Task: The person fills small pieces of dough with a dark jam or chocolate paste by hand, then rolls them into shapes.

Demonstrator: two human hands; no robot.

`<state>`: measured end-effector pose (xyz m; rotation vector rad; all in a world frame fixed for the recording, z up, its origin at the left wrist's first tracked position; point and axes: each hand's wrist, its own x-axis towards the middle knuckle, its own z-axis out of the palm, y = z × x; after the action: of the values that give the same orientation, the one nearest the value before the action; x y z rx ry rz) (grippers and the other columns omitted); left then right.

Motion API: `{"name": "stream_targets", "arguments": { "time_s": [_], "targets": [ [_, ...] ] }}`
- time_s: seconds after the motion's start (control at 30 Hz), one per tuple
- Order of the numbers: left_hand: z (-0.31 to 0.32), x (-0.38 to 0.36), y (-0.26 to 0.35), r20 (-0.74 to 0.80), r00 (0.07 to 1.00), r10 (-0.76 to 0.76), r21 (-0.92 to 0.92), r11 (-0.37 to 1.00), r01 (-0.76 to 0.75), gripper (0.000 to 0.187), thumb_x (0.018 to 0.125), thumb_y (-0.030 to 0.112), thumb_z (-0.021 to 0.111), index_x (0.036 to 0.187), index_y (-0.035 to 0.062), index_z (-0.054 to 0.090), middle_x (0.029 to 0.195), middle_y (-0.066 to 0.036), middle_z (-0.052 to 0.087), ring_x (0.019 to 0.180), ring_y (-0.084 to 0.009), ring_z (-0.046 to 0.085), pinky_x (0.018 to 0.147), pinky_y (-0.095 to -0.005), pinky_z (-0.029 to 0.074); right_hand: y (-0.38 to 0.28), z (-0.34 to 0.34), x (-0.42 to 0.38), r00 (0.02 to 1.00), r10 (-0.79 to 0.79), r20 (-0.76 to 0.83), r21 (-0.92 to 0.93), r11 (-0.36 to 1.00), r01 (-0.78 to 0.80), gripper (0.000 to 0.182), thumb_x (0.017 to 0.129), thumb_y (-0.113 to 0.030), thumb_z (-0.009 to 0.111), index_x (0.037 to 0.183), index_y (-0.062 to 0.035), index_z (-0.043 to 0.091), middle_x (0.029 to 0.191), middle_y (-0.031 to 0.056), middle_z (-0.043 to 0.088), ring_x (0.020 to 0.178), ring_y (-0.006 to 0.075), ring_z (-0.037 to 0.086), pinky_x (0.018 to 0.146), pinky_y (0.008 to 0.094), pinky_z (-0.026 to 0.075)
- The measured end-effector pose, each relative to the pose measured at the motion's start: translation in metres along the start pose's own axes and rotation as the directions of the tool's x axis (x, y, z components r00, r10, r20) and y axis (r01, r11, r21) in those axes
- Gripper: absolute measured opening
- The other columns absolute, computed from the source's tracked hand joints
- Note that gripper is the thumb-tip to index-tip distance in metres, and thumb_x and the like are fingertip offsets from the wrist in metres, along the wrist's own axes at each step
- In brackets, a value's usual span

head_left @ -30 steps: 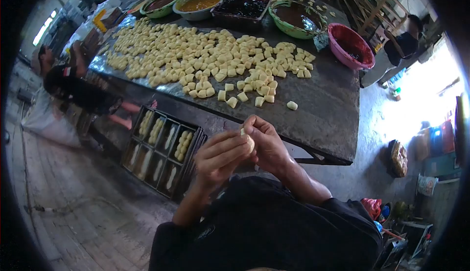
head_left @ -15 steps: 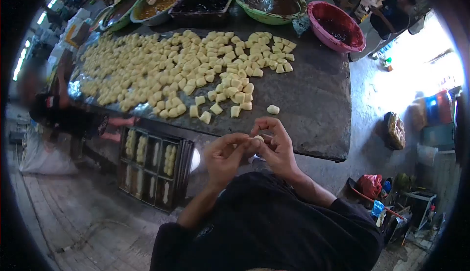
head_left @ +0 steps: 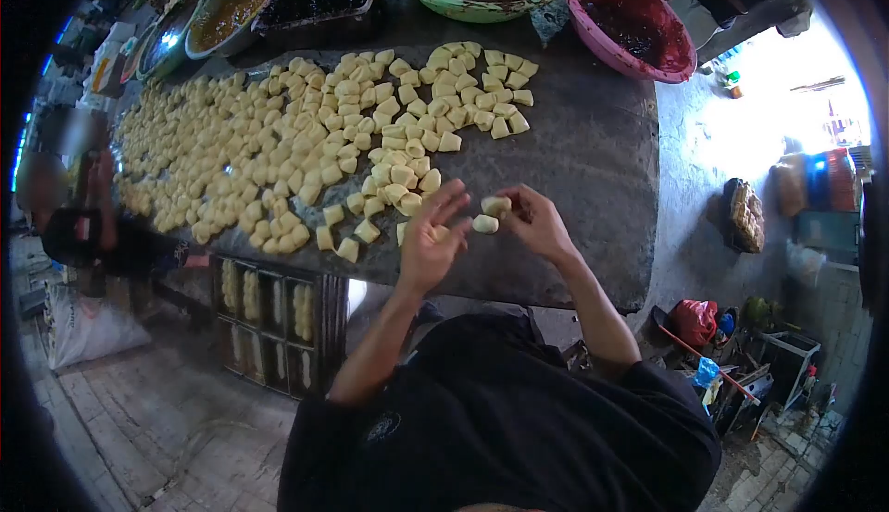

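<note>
Between the thumb and fingers of my right hand point(head_left: 540, 225) is a pale piece of dough point(head_left: 495, 205), held just over the dark tabletop. A second rounded dough piece point(head_left: 485, 224) lies right below it on the table. To the left, my left hand point(head_left: 429, 245) hovers at the edge of the dough pile with its fingers spread and curved. Its fingers partly hide some dough near the palm. Many cut dough pieces point(head_left: 315, 142) cover the table's left and middle, several loose ones point(head_left: 348, 249) lying at the near edge.
Along the back stand a green basin point(head_left: 477, 12) of brown filling, a pink basin point(head_left: 681, 58) with dark red contents and a black tray point(head_left: 370, 3). A rack of tins point(head_left: 269, 322) stands below left. A person point(head_left: 79, 206) is at the far left.
Both hands have moved apart and forward over the table from where they were together near my body. The right hand now holds a dough piece beside the one on the table.
</note>
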<state>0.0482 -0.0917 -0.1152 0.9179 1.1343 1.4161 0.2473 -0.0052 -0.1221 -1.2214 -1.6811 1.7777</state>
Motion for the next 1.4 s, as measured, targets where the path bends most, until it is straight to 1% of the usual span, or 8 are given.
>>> {"name": "stream_targets", "arguments": {
  "time_s": [0.17,0.3,0.47,0.7,1.07,1.2,1.33,1.4],
  "targets": [
    [-0.017,0.005,0.012,-0.066,0.995,0.073,-0.021,0.997,-0.074,0.046,0.097,-0.012,0.041,0.141,0.0013,0.045,0.151,-0.01,0.042,0.14,-0.024,0.041,0.113,-0.0429,0.037,0.03,-0.006,0.011,0.981,-0.195,-0.012,-0.221,0.957,0.188,0.032,0.084,-0.004,0.071,0.116,-0.002,0.066,0.111,0.0071,0.068,0.1,0.0156,0.064,0.091,0.0313,0.051],
    [-0.009,-0.005,0.023,0.044,0.996,0.079,-0.008,0.997,-0.079,0.05,0.1,-0.006,0.038,0.148,0.0079,0.039,0.157,-0.01,0.033,0.147,-0.0255,0.028,0.119,-0.0445,0.024,-0.017,0.038,-0.012,0.997,-0.077,0.002,0.111,0.991,0.077,0.033,0.086,-0.004,0.07,0.119,-0.0012,0.065,0.11,0.0069,0.068,0.102,0.0159,0.064,0.089,0.0307,0.052],
    [0.009,-0.026,0.041,-0.178,0.983,-0.039,-0.195,0.981,0.003,0.094,0.093,0.078,0.022,0.155,0.0078,0.021,0.159,-0.019,0.025,0.148,-0.0339,0.023,0.12,-0.0449,0.018,-0.043,0.089,-0.047,0.996,-0.071,-0.061,0.281,0.956,0.085,0.031,0.09,-0.006,0.071,0.118,0.0034,0.061,0.106,0.0098,0.068,0.092,0.0158,0.067,0.084,0.0306,0.056],
    [-0.002,-0.088,0.062,0.333,0.624,0.707,0.622,0.333,-0.709,0.065,0.102,0.06,0.029,0.123,0.0112,0.066,0.11,-0.006,0.07,0.123,-0.024,0.058,0.112,-0.053,0.031,-0.042,0.137,-0.11,0.989,-0.146,-0.013,0.494,0.859,0.133,0.027,0.093,-0.018,0.071,0.11,0.0017,0.064,0.097,0.0059,0.068,0.086,0.0112,0.065,0.072,0.0259,0.054],
    [0.034,-0.082,0.129,0.507,0.535,0.675,0.045,0.599,-0.799,0.05,0.073,0.046,0.079,0.109,0.011,0.071,0.099,-0.005,0.074,0.104,-0.0263,0.07,0.095,-0.0474,0.052,-0.086,0.107,-0.172,0.947,-0.314,0.065,0.697,0.694,0.182,0.035,0.092,-0.024,0.07,0.118,-0.0019,0.06,0.114,0.0084,0.064,0.099,0.0167,0.065,0.073,0.0272,0.055],
    [0.039,-0.039,0.117,0.602,0.331,0.727,-0.138,0.503,-0.853,0.071,0.071,0.051,0.08,0.127,0.0102,0.062,0.126,-0.011,0.066,0.122,-0.0297,0.061,0.102,-0.0477,0.047,-0.091,0.099,-0.147,0.826,-0.555,0.101,0.986,0.168,-0.008,0.065,0.086,-0.047,0.073,0.131,-0.0039,0.053,0.122,0.0121,0.06,0.11,0.0239,0.062,0.081,0.036,0.055],
    [0.041,0.001,0.101,0.423,0.776,0.469,-0.352,0.874,-0.336,0.117,0.067,0.06,0.083,0.156,0.0119,0.026,0.163,-0.019,0.014,0.147,-0.035,0.025,0.114,-0.0478,0.029,-0.118,0.041,-0.077,0.767,-0.603,0.219,0.804,0.557,0.209,0.057,0.086,-0.037,0.075,0.118,0.0094,0.063,0.106,0.0178,0.066,0.086,0.0258,0.067,0.074,0.0358,0.056],
    [0.018,0.033,0.069,0.333,0.902,0.274,0.245,0.899,-0.363,0.079,0.085,0.046,0.073,0.151,0.0185,0.039,0.15,-0.016,0.036,0.136,-0.0339,0.04,0.109,-0.05,0.037,-0.149,-0.001,-0.014,0.878,-0.47,0.092,0.605,0.727,0.325,0.037,0.088,-0.018,0.072,0.112,0.0091,0.065,0.091,0.0114,0.069,0.074,0.0204,0.068,0.068,0.0321,0.056]
  ]
}}
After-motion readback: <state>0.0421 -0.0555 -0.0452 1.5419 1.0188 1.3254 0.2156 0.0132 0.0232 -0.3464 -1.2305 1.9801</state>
